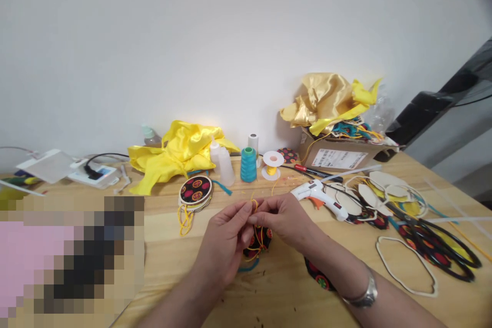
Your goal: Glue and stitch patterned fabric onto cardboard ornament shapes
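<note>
My left hand and my right hand meet in the middle of the view, thumbs and fingertips pinched together on a yellow cord. Strands of the cord hang from my fingers over a black patterned fabric piece with red and orange motifs, partly hidden by my left hand. A bit of teal ribbon shows just below it. Under my right forearm lies another patterned fabric scrap, mostly covered. Up and to the left rests a stack of round patterned pieces with yellow cord loops.
Behind my hands stand a teal thread cone, a yellow cord spool and a squeeze bottle. A glue gun, wooden frames and large black scissors lie right. Yellow satin and a cardboard box sit along the wall.
</note>
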Demonstrator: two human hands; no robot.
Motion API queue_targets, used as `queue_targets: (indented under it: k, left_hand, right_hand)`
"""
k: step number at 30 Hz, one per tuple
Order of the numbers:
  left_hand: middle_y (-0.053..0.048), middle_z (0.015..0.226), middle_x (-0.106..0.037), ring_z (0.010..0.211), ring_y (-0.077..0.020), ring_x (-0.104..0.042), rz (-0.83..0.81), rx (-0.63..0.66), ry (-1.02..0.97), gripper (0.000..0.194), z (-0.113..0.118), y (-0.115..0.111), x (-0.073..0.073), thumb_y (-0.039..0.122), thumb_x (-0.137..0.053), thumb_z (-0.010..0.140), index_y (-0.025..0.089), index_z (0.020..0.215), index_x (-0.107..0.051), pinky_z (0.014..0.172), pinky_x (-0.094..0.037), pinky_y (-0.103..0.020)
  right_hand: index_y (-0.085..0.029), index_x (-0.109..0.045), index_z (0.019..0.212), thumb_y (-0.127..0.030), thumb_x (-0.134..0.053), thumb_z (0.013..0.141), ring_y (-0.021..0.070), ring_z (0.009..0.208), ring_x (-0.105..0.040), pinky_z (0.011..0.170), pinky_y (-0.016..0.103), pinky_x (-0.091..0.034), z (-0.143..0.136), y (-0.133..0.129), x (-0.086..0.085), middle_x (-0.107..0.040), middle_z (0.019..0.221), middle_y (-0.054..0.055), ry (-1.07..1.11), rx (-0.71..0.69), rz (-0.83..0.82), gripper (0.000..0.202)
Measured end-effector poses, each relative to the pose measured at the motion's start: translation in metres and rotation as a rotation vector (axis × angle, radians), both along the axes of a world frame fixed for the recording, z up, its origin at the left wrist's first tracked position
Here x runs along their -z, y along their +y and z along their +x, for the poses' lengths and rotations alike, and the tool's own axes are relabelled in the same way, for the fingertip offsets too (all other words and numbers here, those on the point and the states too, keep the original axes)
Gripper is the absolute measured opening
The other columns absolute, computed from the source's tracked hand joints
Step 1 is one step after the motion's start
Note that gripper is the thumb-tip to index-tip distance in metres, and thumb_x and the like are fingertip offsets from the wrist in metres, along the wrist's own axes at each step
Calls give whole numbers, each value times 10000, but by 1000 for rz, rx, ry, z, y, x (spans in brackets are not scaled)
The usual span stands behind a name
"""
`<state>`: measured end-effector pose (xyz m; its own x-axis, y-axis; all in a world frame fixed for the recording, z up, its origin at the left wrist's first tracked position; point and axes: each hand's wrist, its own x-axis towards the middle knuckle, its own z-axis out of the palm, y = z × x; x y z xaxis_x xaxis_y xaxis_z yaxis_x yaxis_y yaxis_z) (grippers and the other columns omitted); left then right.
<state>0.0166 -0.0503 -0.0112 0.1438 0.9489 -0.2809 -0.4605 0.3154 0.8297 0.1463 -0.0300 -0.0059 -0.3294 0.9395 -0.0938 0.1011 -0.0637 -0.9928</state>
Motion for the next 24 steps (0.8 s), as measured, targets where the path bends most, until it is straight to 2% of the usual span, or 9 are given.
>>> queue_targets:
  k: [5,11,14,16,20,24]
  left_hand:
    - [69,440,-421,391,-16,-270,-33,55,-30,180,-6,0,7,299,-677,724,121,749,-689,381,-158,-151]
    - [35,458,-486,409,-29,-337,-28,37,8,186,-5,0,6,283,-696,699,111,637,-665,386,-204,-157]
    - [27,467,-500,415,-39,-370,-10,28,41,198,-4,0,6,282,-702,688,109,604,-655,395,-233,-166]
    - [27,478,-503,425,-43,-381,-5,28,50,187,-3,-1,7,280,-702,688,108,626,-667,404,-247,-169]
    - [27,487,-508,435,-36,-373,10,37,54,180,-4,0,10,277,-693,701,104,654,-681,420,-258,-163]
    - [28,491,-505,436,-29,-376,21,44,73,197,-5,1,9,281,-685,709,97,642,-675,412,-245,-152]
  right_hand:
    - [-146,-605,505,-245,-655,668,83,514,-468,509,204,-370,0,0,4,-571,534,-31,-95,33,41,197]
    - [-174,-554,508,-339,-669,675,83,474,-413,458,210,-279,5,-3,4,-504,475,-54,-508,178,271,261]
    - [-175,-518,504,-372,-693,649,90,496,-411,468,215,-266,7,-3,2,-491,486,-50,-628,189,331,300]
    - [-177,-534,548,-353,-718,622,89,508,-410,470,211,-275,9,-1,1,-487,506,-55,-565,139,287,265]
    - [-179,-618,738,-323,-754,586,93,541,-444,501,214,-333,13,6,3,-545,605,-45,-235,8,103,250]
    - [-179,-677,850,-317,-682,696,127,636,-530,610,250,-393,17,9,5,-632,696,-4,73,-124,-6,206]
